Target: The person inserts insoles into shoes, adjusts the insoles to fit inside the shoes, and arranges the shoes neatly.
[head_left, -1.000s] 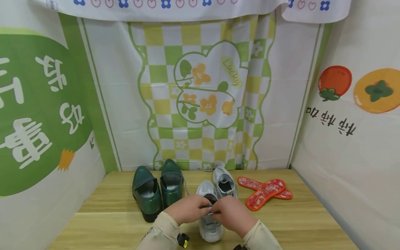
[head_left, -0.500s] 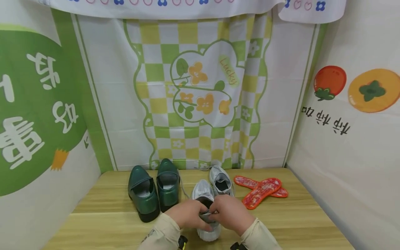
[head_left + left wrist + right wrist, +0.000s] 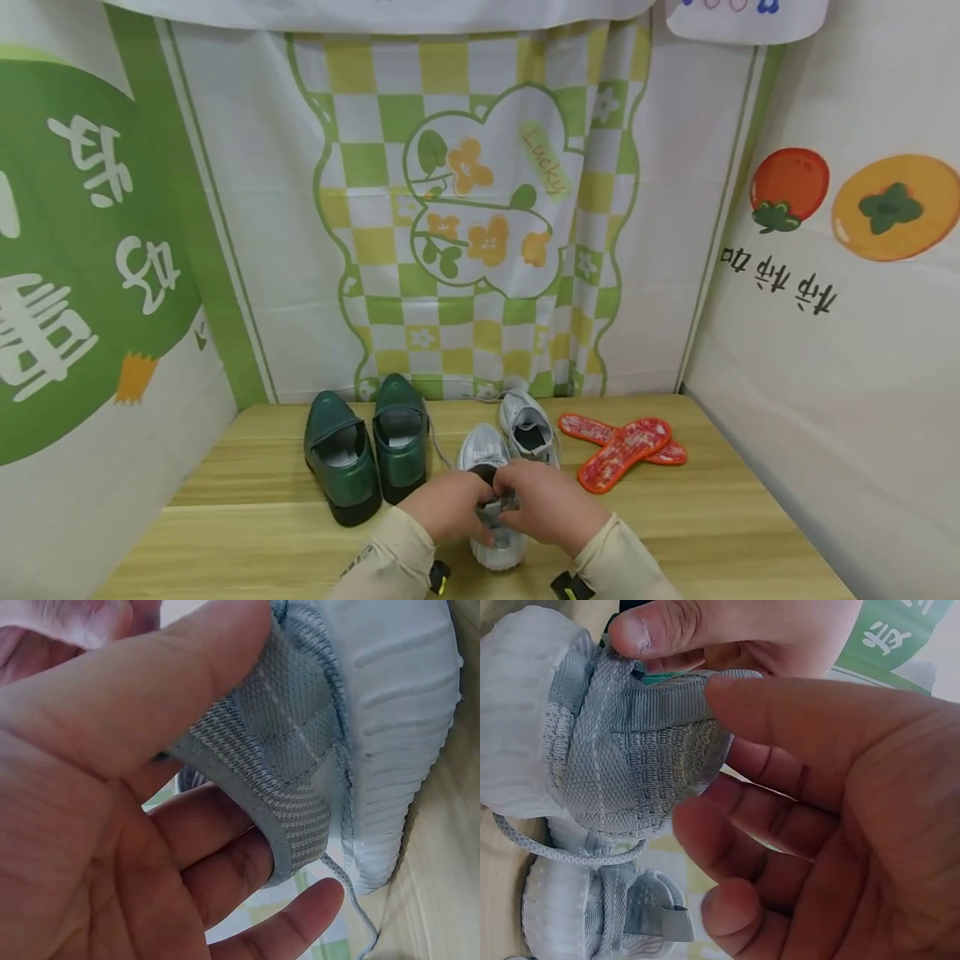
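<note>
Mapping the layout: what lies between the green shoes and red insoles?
In the head view, two grey sneakers, a lace, and the left hand and right hand on the nearer sneaker.
</note>
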Available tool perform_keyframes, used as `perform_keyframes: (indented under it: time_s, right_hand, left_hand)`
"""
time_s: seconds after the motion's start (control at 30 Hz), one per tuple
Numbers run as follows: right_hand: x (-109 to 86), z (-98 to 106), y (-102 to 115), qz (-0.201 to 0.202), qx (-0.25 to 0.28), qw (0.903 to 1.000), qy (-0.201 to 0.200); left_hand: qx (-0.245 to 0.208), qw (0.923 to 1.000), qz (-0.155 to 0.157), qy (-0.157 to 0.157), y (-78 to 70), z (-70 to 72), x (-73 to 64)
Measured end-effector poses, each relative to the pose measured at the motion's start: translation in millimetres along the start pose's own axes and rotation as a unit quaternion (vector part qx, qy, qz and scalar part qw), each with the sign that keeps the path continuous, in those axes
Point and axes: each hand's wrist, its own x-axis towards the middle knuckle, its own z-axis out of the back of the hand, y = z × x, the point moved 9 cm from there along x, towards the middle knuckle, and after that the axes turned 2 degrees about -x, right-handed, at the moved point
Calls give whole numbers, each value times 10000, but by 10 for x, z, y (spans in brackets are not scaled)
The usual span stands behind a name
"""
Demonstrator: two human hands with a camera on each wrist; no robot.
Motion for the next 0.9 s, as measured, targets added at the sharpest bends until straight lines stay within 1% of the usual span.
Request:
perform_keyframes:
  time_s: [0.1,0.2,0.3,0.4,0.47,0.5,0.6,0.67,0.73,0.83,0.9]
  right_hand:
    - [-1,-16,10,42,-34,10000,-26]
    - [-2,-44,-10,-51,105,9999,98]
    - [-1,-70,-21,-126,256,9994,213]
    - [1,-79,-21,-117,195,9996,157]
    - [-5,-83,-35,-158,164,9997,97]
    - [-8,-88,-48,-199,144,9997,77]
    - [-12,-102,-84,-320,210,9993,48]
    - [-12,-105,-97,-357,226,9991,12]
    - [-7,-101,-96,-330,234,9992,-10]
    - [1,-96,-84,-263,216,9994,-8]
    - [5,-98,-77,-232,253,9994,20]
  left_hand:
    - [83,10000,26,-10,0,-38,-1]
    - [120,9998,128,24,4,-71,-2]
    - [160,9997,164,45,-2,-84,0]
    - [144,9999,73,27,-15,-73,7]
    - [56,10000,21,-15,-20,-58,20]
    - [28,10000,-10,-63,-25,-44,24]
    - [-148,9991,-66,-386,-44,38,31]
    - [-123,9980,-80,-609,-61,93,21]
    - [-73,9970,-73,-764,-75,134,9]
    - [74,9968,-58,-793,-87,145,-9]
    - [93,9968,-63,-795,-91,146,-14]
